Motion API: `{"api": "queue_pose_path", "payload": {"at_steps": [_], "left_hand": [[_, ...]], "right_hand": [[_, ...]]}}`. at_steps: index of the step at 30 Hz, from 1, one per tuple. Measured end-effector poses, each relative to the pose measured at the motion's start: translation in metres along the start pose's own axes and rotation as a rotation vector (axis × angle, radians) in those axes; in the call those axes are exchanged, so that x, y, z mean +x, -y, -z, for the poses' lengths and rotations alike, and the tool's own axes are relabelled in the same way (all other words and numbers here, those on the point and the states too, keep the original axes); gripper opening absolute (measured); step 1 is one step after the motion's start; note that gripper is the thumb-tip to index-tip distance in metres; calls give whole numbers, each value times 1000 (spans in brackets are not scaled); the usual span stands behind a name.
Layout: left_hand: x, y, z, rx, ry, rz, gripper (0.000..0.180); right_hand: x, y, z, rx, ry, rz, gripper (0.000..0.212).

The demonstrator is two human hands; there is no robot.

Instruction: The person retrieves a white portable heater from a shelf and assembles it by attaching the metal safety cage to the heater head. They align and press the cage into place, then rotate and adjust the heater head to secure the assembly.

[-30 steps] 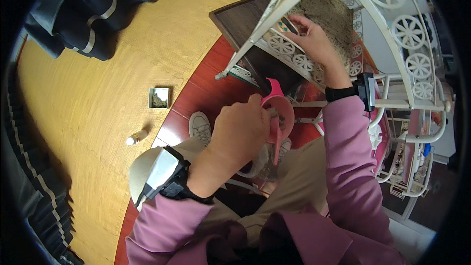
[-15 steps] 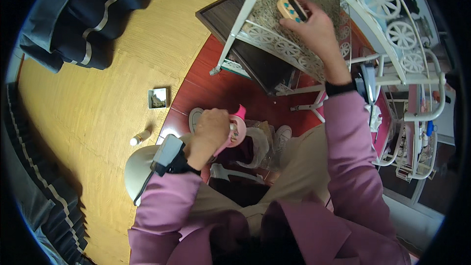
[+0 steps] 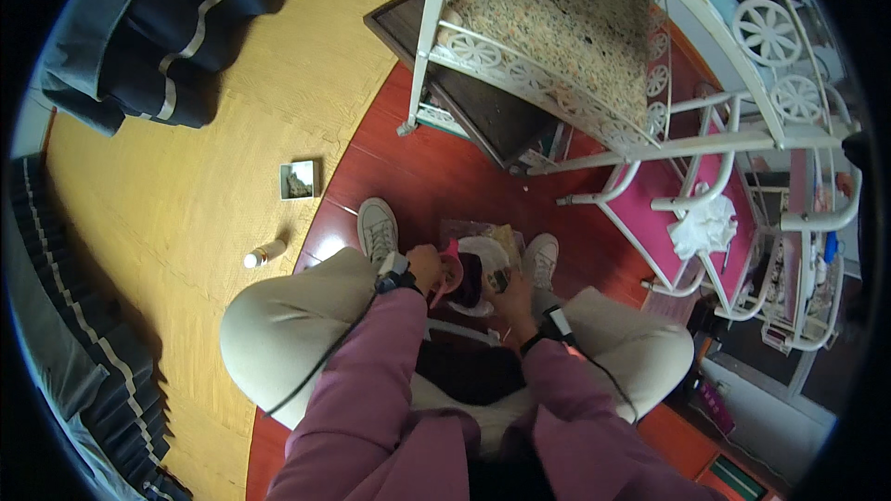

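Low between my knees, my left hand (image 3: 425, 269) is closed on the side of a pink cup-like container (image 3: 447, 284) that has small things inside, too small to tell. Across from it, my right hand (image 3: 513, 300) grips a small handheld block (image 3: 501, 279), mostly hidden by the fingers; half a second ago it showed as cream-coloured with a dark strip and teal dots. Beneath and between both hands lies a whitish plastic bag (image 3: 484, 249) with something dark purple (image 3: 470, 280) in it.
A white metal rack (image 3: 594, 146) with a speckled shelf (image 3: 557, 14) stands ahead on the right. Crumpled white tissue (image 3: 703, 226) lies on a pink shelf (image 3: 647, 209). On the yellow mat (image 3: 213, 315) are a small square box (image 3: 299, 180) and a bottle (image 3: 264, 253).
My right hand has come down from the rack's speckled shelf to between my knees, carrying the small block. The left hand, with the pink container, has shifted slightly downward and right.
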State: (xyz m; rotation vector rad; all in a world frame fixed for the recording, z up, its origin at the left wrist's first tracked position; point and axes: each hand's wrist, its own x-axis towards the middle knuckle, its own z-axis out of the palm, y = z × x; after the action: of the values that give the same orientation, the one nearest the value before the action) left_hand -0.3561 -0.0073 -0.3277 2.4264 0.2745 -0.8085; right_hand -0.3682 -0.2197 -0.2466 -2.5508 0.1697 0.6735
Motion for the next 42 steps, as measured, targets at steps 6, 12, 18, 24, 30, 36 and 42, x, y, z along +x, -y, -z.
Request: {"api": "queue_pose_path", "payload": {"at_steps": [6, 12, 18, 24, 30, 36, 42], "left_hand": [[-1, -14, -42, -85, -50, 195, 70], [-1, -9, -60, 37, 51, 202, 85], [1, 5, -69, -3, -67, 118, 65], [5, -8, -14, 180, -259, 38, 35], [95, 5, 191, -346, -502, 152, 45], [145, 17, 325, -1330, -210, 130, 61], [149, 21, 319, -1989, 49, -239, 35]], "right_hand": [[17, -77, -74, -103, 59, 0, 68], [37, -81, -72, -106, 172, 136, 40], [115, 26, 23, 830, -107, 62, 45], [168, 107, 66, 1500, 93, -139, 46], [170, 121, 70, 1407, 118, -30, 42], [173, 130, 82, 1522, 208, -52, 42], [207, 156, 91, 1278, 156, 117, 33]]}}
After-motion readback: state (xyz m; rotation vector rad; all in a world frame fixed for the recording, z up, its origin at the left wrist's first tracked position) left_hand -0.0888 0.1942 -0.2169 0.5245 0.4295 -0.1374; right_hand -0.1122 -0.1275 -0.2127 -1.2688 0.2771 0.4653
